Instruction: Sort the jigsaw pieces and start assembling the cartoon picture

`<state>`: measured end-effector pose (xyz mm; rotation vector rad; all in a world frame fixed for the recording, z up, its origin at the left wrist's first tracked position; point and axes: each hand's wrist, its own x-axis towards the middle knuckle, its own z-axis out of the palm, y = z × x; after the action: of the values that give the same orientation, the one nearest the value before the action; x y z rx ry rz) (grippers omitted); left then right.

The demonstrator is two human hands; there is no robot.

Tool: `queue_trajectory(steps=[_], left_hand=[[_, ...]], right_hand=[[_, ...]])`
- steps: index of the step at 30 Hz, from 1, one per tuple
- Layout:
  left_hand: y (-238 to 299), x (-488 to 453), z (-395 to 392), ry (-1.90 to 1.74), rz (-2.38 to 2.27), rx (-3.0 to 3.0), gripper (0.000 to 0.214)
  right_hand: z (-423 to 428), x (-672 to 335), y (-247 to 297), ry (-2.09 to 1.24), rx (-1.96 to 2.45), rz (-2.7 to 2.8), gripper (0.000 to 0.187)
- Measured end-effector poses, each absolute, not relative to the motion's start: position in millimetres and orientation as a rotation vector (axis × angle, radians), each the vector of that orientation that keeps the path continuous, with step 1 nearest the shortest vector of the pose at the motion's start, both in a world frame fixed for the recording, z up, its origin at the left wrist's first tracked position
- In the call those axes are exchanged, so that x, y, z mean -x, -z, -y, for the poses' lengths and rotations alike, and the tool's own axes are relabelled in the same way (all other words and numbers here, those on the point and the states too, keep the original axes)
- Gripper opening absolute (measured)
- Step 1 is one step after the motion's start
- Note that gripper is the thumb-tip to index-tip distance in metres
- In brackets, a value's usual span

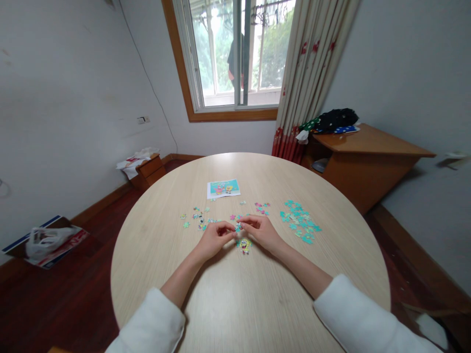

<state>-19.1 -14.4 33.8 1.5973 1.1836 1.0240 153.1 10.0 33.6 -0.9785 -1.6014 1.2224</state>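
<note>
Your left hand (217, 239) and right hand (262, 230) nearly met beside the puzzle section (244, 245)

You had both hands low over the round table (235, 304), their fingertips close together near its middle. A small teal piece (238, 228) showed between them. Your thumbs and forefingers were bent in toward it, but it was too small and too covered to tell whether either hand's fingers were gripping it or merely touching it.

The puzzle section, with its yellow face, lay on the table just on your side of the fingertips. To your right, well apart from your right hand, was a spread of teal pieces (300, 220); a few pink pieces (262, 208) lay between that spread and the middle. Mixed loose pieces (200, 216) were scattered beyond your left hand. Farther off, a printed sheet (223, 189) with a pink figure and a yellow one lay flat. Past the table stood a window (217, 54), with a patterned curtain (309, 63) at its right.
</note>
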Motion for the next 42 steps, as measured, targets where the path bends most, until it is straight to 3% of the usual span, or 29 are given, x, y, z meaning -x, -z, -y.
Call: queue_trajectory(steps=[24, 42], left_hand=[[-34.7, 18.2, 15.0, -1.093, -1.102, -1.609, 0.036], [-35.4, 18.1, 14.9, -1.131, -1.173, -1.612, 0.025]], right_hand=[[-9.3, -151.7, -29.5, -1.382, 0.88, 1.616, 0.035], [-9.4, -151.9, -27.9, -1.413, 0.897, 1.579, 0.033]])
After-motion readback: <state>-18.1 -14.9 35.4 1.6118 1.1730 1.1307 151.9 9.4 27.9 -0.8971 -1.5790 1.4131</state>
